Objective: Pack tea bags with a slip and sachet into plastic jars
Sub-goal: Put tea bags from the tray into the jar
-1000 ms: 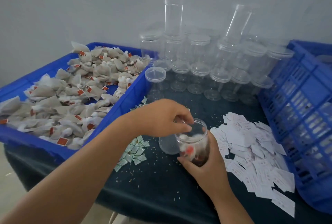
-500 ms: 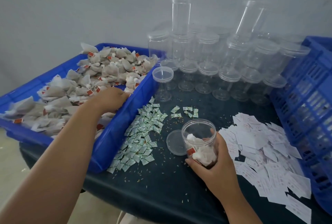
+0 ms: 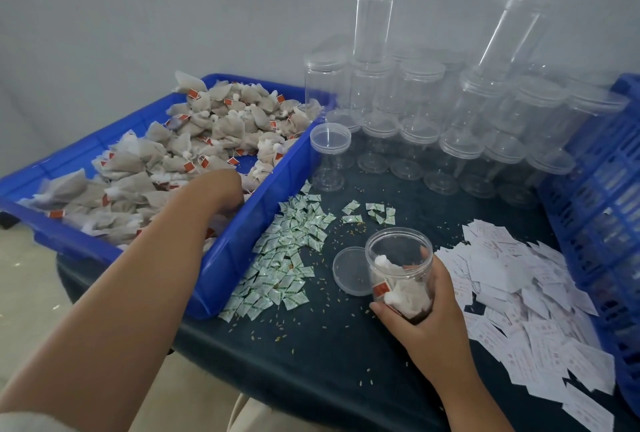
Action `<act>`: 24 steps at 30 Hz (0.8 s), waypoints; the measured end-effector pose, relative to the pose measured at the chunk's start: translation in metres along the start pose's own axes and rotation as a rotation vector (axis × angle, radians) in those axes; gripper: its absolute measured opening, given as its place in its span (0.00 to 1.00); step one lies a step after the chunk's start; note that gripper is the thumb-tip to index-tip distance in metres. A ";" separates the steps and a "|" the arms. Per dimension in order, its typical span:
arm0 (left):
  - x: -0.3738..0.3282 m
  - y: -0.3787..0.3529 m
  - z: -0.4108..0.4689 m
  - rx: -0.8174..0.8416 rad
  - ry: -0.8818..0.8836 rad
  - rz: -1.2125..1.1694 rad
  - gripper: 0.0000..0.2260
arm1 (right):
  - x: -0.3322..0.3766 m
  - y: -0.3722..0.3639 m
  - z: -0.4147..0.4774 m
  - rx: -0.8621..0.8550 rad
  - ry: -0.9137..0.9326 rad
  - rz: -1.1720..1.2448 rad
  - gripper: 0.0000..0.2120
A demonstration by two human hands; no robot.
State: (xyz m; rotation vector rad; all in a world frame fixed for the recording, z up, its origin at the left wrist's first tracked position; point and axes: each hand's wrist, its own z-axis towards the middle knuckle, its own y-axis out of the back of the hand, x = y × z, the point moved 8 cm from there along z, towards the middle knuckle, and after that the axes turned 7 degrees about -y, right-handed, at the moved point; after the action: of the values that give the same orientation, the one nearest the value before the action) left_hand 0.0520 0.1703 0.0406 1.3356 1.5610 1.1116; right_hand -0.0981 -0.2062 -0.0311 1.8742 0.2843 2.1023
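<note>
Loose lid (image 3: 349, 270) at jar's 9 o'clock, sachets (image 3: 287, 258) beyond; slips (image 3: 512, 293) at 3; empty jars (image 3: 460, 126) at 12. Jar (image 3: 401, 272) near upright, mouth up, tea bags inside, wrapped by right hand (image 3: 429, 313). Left hand (image 3: 218, 189), over the jar a second ago, in blue tray (image 3: 242, 251) at 10; fingers buried, grip unclear.

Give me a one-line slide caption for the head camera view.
Left hand sits among tea bags in the blue tray while the right hand holds an open, partly filled jar.

Blue tray (image 3: 263, 234), beige tea bags (image 3: 225, 126) (red tags (image 3: 188, 166)), seemingly green-printed sachets (image 3: 287, 258).
</note>
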 end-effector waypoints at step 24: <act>-0.160 0.075 -0.123 -0.248 -0.769 -0.798 0.14 | -0.001 0.000 0.003 0.009 0.002 0.042 0.49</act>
State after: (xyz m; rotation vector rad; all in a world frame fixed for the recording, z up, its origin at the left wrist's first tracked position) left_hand -0.0190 0.0007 0.1537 0.7007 1.1292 0.2190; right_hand -0.0946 -0.2070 -0.0312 1.8989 0.2577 2.1333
